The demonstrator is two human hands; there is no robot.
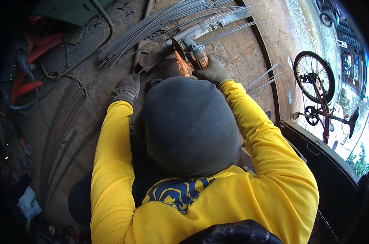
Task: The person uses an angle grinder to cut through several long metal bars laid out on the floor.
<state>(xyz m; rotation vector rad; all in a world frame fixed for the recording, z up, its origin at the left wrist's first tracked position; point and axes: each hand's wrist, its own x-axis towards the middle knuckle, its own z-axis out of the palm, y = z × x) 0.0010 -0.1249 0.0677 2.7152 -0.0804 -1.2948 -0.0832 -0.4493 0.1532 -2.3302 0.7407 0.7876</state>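
Note:
My right hand point(213, 72), in a grey-brown work glove, grips the body of an angle grinder point(199, 56). Its dark disc point(177, 49) stands on edge, and orange sparks point(183, 67) stream down from it towards me. My left hand point(126, 87), also gloved, is closed around thin steel rods point(147, 79) that run toward the grinder, beside the near end of a long metal bar point(200, 29). A dark head covering point(190, 126) fills the middle of the view and hides what lies below the sparks. Both forearms are in yellow sleeves.
A large bundle of thin steel rods point(152, 26) lies ahead; darker rods point(66, 110) lie on the left. A hose point(107, 24) and red metal parts point(44, 42) are at far left. Cut rods point(264, 81), a black box-like panel point(314, 148) and a bicycle point(320, 87) are right.

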